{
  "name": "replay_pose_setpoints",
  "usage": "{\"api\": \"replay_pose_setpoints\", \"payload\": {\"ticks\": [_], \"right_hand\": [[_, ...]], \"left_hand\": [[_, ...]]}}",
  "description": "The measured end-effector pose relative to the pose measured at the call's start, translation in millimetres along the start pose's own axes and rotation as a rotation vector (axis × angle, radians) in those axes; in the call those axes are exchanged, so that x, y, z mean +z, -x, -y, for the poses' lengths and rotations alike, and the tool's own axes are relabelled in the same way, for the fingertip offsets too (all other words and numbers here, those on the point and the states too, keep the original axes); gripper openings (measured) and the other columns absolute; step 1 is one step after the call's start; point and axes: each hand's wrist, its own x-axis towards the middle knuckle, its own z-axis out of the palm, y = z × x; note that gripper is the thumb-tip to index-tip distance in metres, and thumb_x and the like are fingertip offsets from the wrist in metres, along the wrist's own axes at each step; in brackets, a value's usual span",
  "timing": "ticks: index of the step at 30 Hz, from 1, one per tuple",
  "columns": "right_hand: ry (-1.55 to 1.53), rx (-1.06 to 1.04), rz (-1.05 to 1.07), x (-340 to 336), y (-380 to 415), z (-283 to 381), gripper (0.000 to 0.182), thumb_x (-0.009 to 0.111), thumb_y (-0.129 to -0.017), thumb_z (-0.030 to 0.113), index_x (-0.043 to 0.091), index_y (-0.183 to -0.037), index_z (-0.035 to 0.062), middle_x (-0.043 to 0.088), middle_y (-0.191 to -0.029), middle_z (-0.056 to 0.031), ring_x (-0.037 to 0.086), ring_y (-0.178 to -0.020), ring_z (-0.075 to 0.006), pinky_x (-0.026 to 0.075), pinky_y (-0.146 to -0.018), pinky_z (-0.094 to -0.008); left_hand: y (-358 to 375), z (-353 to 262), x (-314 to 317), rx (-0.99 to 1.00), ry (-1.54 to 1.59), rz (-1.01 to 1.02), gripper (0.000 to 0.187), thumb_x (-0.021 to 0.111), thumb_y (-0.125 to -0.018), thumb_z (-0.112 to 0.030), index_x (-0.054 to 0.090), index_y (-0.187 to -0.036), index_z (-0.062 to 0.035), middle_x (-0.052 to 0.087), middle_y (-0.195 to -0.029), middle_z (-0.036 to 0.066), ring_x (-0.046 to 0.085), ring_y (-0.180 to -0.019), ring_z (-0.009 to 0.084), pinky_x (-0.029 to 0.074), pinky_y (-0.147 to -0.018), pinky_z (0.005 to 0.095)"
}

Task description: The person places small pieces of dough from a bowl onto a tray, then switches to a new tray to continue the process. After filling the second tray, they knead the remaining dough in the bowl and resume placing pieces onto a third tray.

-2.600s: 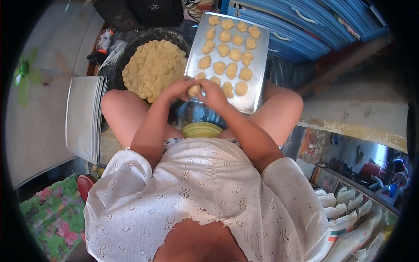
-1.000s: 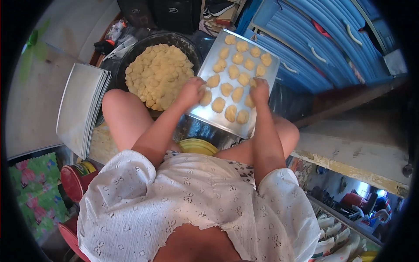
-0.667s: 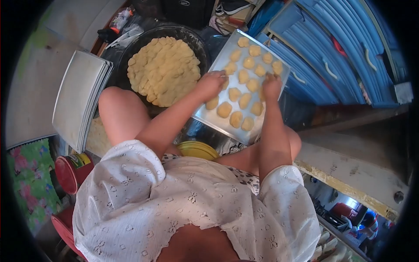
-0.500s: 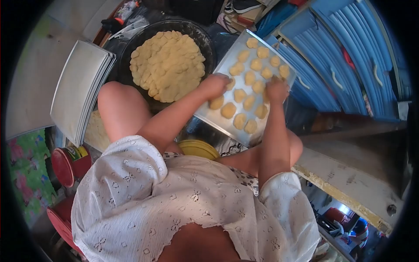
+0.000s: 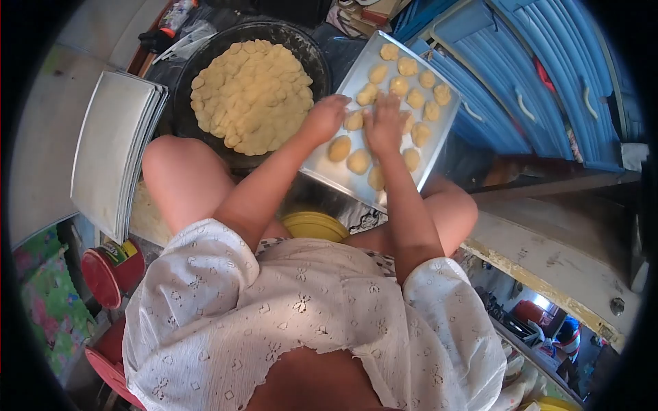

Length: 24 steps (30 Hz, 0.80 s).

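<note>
A metal baking tray (image 5: 326, 163) rests tilted across my lap, bearing rows of small dough balls (image 5: 358, 162). My right hand (image 5: 385, 127) lies over the middle of the tray, palm down with its fingers stretched out, and covers some of the pieces. At the tray's left edge is my left hand (image 5: 327, 118), its fingers loosely extended beside a dough piece (image 5: 354, 120); it appears to hold nothing. Left of the tray, a large mass of lumpy dough (image 5: 252, 96) fills much of a dark round pan (image 5: 317, 58).
Several stacked metal trays (image 5: 113, 151) lean by my left knee. A red container (image 5: 110, 270) stands below them. Blue drawers with pale handles (image 5: 524, 103) are at the right, above a worn wooden ledge (image 5: 541, 260). A yellow tub (image 5: 313, 225) sits between my legs.
My right hand has moved left from the tray's right side to its middle, its fingers now stretched out. My left hand has shifted slightly up and left, loosening. The view has shifted a little.
</note>
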Motion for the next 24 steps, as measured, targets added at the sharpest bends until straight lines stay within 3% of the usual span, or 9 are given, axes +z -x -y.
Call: {"api": "replay_pose_setpoints", "payload": {"ticks": [4,11,16,17,19,21,22,23,24], "right_hand": [[-0.14,-0.249,0.036,-1,9,30,0.056,0.038,-0.091,0.041,0.032,-0.137,0.0087,0.026,-0.144,-0.0144,0.021,-0.134,-0.0316,0.008,-0.106,-0.0561],[-0.069,-0.255,0.257,8,12,34,0.059,0.029,-0.092,0.048,0.026,-0.14,0.0145,0.018,-0.147,-0.0133,0.013,-0.136,-0.0325,0.001,-0.105,-0.0587],[-0.351,-0.221,0.146,-15,16,59,0.059,0.038,-0.091,0.044,0.031,-0.137,0.0078,0.019,-0.144,-0.0216,0.016,-0.134,-0.0387,0.008,-0.106,-0.0546],[-0.36,-0.252,0.113,-12,16,69,0.058,0.05,-0.087,0.036,0.035,-0.134,0.0053,0.021,-0.142,-0.0253,0.02,-0.131,-0.0414,0.015,-0.106,-0.0532],[-0.364,-0.328,0.168,-12,10,92,0.059,0.055,-0.084,0.032,0.036,-0.133,0.0055,0.022,-0.141,-0.0257,0.022,-0.13,-0.0419,0.017,-0.105,-0.0533],[-0.428,-0.45,0.189,-1,10,114,0.061,0.062,-0.078,0.024,0.038,-0.132,0.0062,0.025,-0.139,-0.0265,0.023,-0.129,-0.0423,0.018,-0.105,-0.0541],[-0.383,-0.475,0.204,2,7,129,0.061,0.062,-0.078,0.022,0.038,-0.132,0.0059,0.025,-0.139,-0.0264,0.026,-0.127,-0.0428,0.023,-0.104,-0.0507],[-0.526,-0.444,0.276,5,3,143,0.062,0.062,-0.077,0.021,0.037,-0.132,0.0056,0.028,-0.137,-0.0267,0.028,-0.126,-0.0437,0.025,-0.103,-0.0484],[-0.66,-0.405,0.347,6,-1,156,0.062,0.063,-0.077,0.021,0.037,-0.132,0.0054,0.031,-0.135,-0.027,0.031,-0.124,-0.0447,0.028,-0.103,-0.0461]], "left_hand": [[-5,8,-17,-0.098,0.045,-0.051,0.027,0.048,-0.082,-0.009,0.06,-0.104,0.0001,0.058,-0.105,0.019,0.054,-0.098,0.0352,0.043,-0.087,0.0392],[14,80,-48,-0.372,-0.009,-0.282,0.029,0.049,-0.084,-0.011,0.059,-0.109,-0.0005,0.061,-0.103,0.018,0.059,-0.093,0.0265,0.044,-0.081,0.0307],[56,180,-49,-1.113,0.146,-0.457,0.033,0.055,-0.081,-0.019,0.06,-0.108,0.0002,0.06,-0.109,0.018,0.057,-0.1,0.0281,0.043,-0.084,0.0324],[60,200,-44,-1.125,0.141,-0.466,0.033,0.055,-0.081,-0.019,0.06,-0.108,0.0002,0.06,-0.109,0.018,0.057,-0.1,0.0281,0.043,-0.084,0.0324],[63,227,-58,-0.987,-0.44,0.295,0.037,0.055,-0.081,-0.024,0.059,-0.11,-0.0005,0.06,-0.111,0.018,0.054,-0.105,0.0282,0.041,-0.088,0.0343],[29,223,-105,-0.778,-0.408,0.635,0.042,0.057,-0.081,-0.028,0.057,-0.114,-0.0023,0.059,-0.112,0.016,0.054,-0.106,0.0272,0.04,-0.09,0.0352],[14,237,-129,-0.782,-0.281,0.472,0.047,0.061,-0.078,-0.031,0.056,-0.115,-0.0031,0.059,-0.112,0.016,0.054,-0.106,0.0277,0.04,-0.091,0.0358],[-24,186,-176,-0.599,-0.356,0.592,0.048,0.063,-0.077,-0.033,0.057,-0.114,-0.0043,0.06,-0.112,0.014,0.054,-0.106,0.0284,0.04,-0.091,0.0354],[-39,148,-216,-0.585,-0.47,0.416,0.046,0.063,-0.077,-0.033,0.058,-0.113,-0.0051,0.061,-0.11,0.014,0.056,-0.103,0.0281,0.042,-0.09,0.036]]}}
